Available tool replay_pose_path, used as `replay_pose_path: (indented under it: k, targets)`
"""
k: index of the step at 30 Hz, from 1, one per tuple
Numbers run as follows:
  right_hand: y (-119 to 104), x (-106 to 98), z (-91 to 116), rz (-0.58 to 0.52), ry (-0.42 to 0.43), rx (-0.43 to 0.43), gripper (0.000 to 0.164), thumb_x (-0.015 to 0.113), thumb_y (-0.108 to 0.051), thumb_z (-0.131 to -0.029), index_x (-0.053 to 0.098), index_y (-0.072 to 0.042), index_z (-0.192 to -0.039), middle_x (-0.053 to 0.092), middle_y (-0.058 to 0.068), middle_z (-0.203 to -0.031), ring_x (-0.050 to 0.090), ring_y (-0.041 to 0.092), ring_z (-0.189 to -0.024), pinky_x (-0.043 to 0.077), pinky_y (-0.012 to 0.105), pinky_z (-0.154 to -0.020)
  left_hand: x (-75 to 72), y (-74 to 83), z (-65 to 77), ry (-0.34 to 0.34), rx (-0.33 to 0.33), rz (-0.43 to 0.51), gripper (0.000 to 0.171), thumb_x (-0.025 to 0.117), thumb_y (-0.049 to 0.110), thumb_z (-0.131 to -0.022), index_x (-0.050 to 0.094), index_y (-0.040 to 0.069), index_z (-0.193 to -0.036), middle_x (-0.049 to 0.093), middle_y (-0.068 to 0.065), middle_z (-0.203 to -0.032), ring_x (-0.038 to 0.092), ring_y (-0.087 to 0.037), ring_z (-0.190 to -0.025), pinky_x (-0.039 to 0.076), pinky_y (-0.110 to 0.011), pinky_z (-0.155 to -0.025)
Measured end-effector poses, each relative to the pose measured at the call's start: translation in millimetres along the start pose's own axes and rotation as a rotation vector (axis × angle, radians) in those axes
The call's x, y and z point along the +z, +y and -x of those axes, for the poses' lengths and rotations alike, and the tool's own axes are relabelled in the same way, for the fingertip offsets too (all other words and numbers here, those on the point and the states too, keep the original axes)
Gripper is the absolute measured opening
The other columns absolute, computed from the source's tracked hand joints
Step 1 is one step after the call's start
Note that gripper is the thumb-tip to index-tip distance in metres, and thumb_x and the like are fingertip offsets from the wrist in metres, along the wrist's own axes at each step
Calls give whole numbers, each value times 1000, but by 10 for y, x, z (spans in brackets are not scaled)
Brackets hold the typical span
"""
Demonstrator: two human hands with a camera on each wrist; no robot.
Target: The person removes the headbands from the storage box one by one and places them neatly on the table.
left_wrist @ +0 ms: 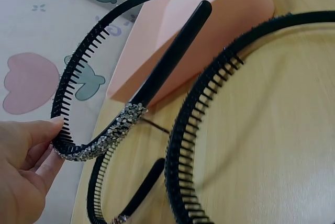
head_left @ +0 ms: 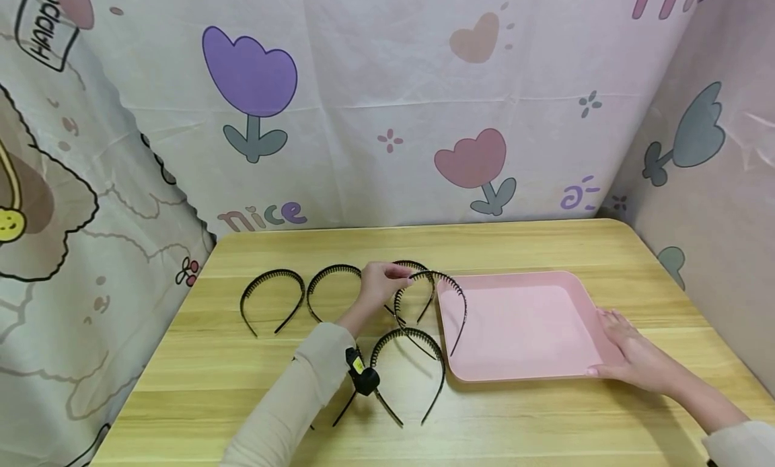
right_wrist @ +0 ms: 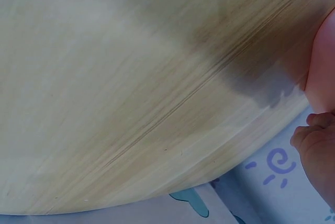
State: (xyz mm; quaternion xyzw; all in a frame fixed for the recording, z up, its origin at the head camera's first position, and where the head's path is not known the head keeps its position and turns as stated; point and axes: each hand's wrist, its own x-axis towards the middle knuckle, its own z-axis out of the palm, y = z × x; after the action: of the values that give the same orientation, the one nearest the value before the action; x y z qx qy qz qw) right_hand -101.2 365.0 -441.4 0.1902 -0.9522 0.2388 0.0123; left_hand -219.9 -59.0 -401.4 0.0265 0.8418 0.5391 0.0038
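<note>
My left hand [head_left: 380, 284] pinches a black toothed headband [head_left: 464, 312] at its curved top. In the left wrist view, silvery glitter stones [left_wrist: 118, 132] cover part of its outer face, and its two ends point toward the tray. In the head view the band overlaps the left edge of a pink rectangular tray [head_left: 521, 377]. Out on the right, my right hand [head_left: 638, 359] holds the tray's right side, thumb at the near corner and fingers along the edge. Only part of that hand and a bit of tray show in the right wrist view.
More black headbands lie on the wooden table [head_left: 181, 386]: one at far left [head_left: 274, 272], one beside it [head_left: 333, 268], one behind the held band [head_left: 432, 289], one in front [head_left: 407, 332]. My left forearm partly hides others. A patterned cloth [head_left: 363, 63] stands behind the table.
</note>
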Motion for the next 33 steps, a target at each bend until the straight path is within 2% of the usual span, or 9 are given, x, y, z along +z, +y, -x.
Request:
replay_pose_path:
  k: [7,13,18,21,26,33]
  targets:
    - [-7,0,-2,-1,-7,5,101,78,-27,-71,19,22,-136,25,48,-134,2,50,-138,-13,-2,-96,-110,-64,6,-4,9,15,17,76,1,-73,72,-1,-89,72,-15,-91,70,-22,-79,56,-23,-69]
    - [6,18,8,7,5,-11,100,78,-26,-69,21,23,-135,27,48,-133,-1,44,-141,-12,-1,-97,-230,-110,22,0,-7,13,18,76,3,-73,73,0,-90,72,-14,-91,69,-20,-80,56,-23,-69]
    - [21,21,7,7,18,-25,100,79,-25,-68,21,22,-135,26,48,-133,-2,42,-141,-13,1,-100,-349,-177,40,-20,2,-22,19,75,5,-74,72,-1,-92,72,-15,-91,69,-21,-82,56,-24,-70]
    - [17,24,2,3,11,-17,101,79,-25,-69,20,22,-135,26,48,-133,-4,38,-142,-13,0,-100,-429,-217,63,-28,-9,-44,18,75,6,-75,72,0,-93,72,-14,-91,69,-21,-83,56,-25,-72]
    - [10,24,8,-6,11,-18,100,78,-25,-69,20,22,-136,26,48,-133,-7,31,-144,-12,-1,-98,-543,-259,107,-41,-52,-27,19,74,6,-76,72,0,-93,72,-13,-93,68,-19,-84,56,-26,-76]
    - [8,9,8,-14,6,-19,101,79,-25,-69,18,22,-136,25,49,-133,-1,47,-139,-12,-1,-98,-688,-348,133,-12,-26,-81,19,76,7,-74,72,0,-92,72,-14,-93,69,-20,-81,55,-23,-70]
